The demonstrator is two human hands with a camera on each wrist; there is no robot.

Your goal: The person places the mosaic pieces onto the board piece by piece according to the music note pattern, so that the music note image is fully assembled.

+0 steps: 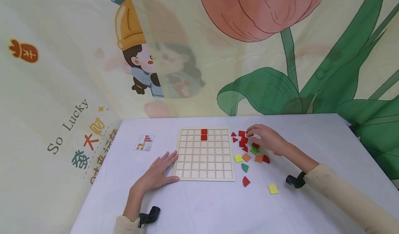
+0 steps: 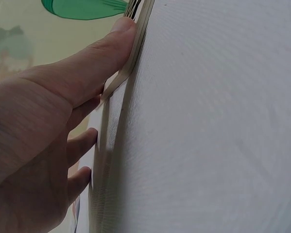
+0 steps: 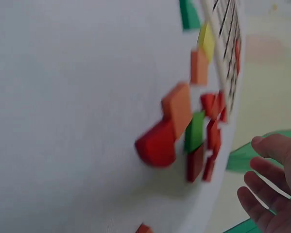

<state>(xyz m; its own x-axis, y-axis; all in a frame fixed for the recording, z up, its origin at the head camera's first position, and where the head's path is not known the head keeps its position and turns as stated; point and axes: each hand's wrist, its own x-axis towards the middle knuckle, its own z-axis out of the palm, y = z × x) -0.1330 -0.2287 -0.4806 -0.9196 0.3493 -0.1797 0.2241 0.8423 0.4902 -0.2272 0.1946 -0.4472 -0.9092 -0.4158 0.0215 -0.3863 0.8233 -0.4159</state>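
A pale wooden grid board [image 1: 187,171] lies flat on the table, with two red squares [image 1: 204,134] in neighbouring cells of one column at its top. My left hand [image 1: 159,171] rests at the board's left edge, fingers spread, thumb touching the lower left corner. In the left wrist view the thumb [image 2: 101,58] presses on the board's rim. Right of the board, my right hand [image 1: 268,137] hovers by a cluster of red pieces [image 1: 244,140]. In the right wrist view its fingers [image 3: 262,189] are loosely bent, with nothing seen between them.
A small pattern card [image 1: 144,143] lies left of the board. Near the cluster are a green piece [image 1: 245,167], orange squares [image 1: 258,158] and a yellow square [image 1: 238,158]. Closer in lie a red quarter-round [image 1: 246,181] and another yellow square [image 1: 273,189]. A printed curtain [image 1: 193,88] hangs behind.
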